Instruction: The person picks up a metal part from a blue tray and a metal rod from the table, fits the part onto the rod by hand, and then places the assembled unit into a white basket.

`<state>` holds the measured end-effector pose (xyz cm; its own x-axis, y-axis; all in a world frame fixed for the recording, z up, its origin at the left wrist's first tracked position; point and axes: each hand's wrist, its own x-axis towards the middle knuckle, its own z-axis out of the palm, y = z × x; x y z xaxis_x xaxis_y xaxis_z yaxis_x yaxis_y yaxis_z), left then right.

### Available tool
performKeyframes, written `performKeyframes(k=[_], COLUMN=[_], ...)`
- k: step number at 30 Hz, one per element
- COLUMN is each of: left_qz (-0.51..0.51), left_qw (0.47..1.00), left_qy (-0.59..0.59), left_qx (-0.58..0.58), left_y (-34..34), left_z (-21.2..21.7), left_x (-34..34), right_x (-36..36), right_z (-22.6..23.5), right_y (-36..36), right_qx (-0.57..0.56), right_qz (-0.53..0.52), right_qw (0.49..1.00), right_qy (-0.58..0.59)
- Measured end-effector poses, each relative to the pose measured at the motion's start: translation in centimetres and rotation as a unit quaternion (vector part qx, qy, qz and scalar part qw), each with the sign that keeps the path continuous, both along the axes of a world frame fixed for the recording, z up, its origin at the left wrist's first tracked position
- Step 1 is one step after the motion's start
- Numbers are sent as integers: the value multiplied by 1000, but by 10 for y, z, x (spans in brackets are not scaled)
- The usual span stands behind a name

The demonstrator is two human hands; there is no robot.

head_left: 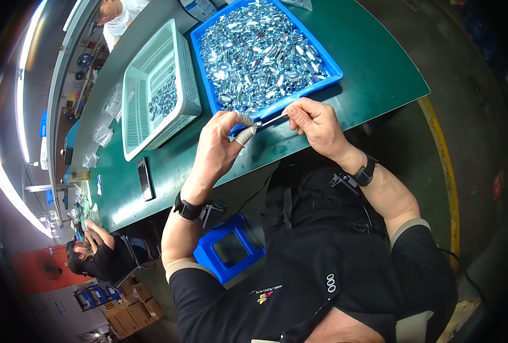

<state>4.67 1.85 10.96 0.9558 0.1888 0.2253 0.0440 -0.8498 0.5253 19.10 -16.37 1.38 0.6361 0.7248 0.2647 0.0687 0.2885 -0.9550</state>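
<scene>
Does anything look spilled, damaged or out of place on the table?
Nothing looks spilled or damaged. Mildly untidy: crumpled clear plastic lies loose left of the pale green basket, and a dark phone, unlike the workpieces, lies near the green table's edge.

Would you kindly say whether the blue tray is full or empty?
The blue tray looks full: metal parts cover it wall to wall.

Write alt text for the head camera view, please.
A person's left hand, thumb and finger wrapped, pinches a small metal part while the right hand holds a thin rod toward it, near a blue tray heaped with metal pieces. A pale basket and phone share the green table.
</scene>
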Motion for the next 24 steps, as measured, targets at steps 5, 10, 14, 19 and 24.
performKeyframes(k=[5, 10, 14, 19, 24], left_qz=[19, 1, -12, 24, 25], left_qw=[998, 996, 998, 995, 996], left_qy=[34, -4, -11, -18, -16], left_qx=[-48, -85, -67, -94, -89], left_y=[-2, -8, -12, -14, -20], left_z=[-5, -17, -19, -24, -26], left_x=[-1, 4, 8, 6, 6], right_x=[0, 0, 1, 1, 3], right_z=[-1, 0, 5, 6, 2], right_y=[0, 1, -1, -1, -1], right_qx=[-9, -16, -24, -35, -38], right_qz=[-6, 6, 11, 16, 19], right_qw=[1000, 1000, 999, 998, 997], right_qy=[18, -1, 22, 39, 61])
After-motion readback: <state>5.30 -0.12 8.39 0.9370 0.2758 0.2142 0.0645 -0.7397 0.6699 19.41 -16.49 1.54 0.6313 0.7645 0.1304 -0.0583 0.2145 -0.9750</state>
